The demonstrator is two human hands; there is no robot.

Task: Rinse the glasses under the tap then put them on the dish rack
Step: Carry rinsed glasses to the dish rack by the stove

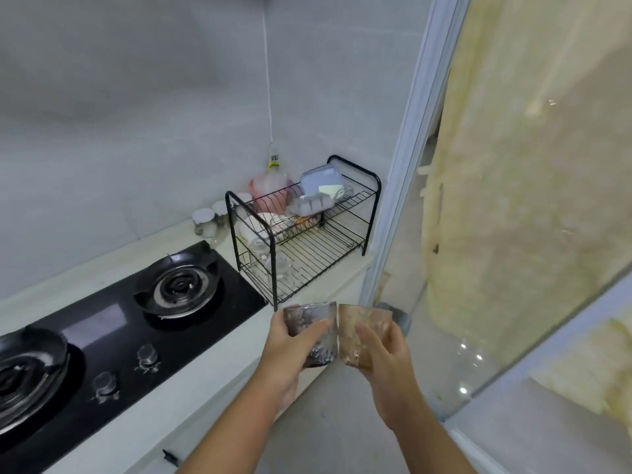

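Note:
My left hand [290, 350] grips a clear textured glass [307, 319] and my right hand [383, 354] grips a second clear glass [362, 319]. The two glasses are side by side and touch, held in the air just in front of the counter's edge. Beyond them a black two-tier wire dish rack [371, 213] stands on the counter by the wall corner. Its lower tier holds a few clear glasses [280, 268] at the left; the right part of that tier is bare wire. No tap is in view.
A black gas hob [102, 323] with two burners fills the counter to the left. The rack's upper tier carries plastic containers [321, 183], bowls and a bottle. Small jars [205, 220] stand behind the hob. A glass sliding door [513, 234] runs along the right.

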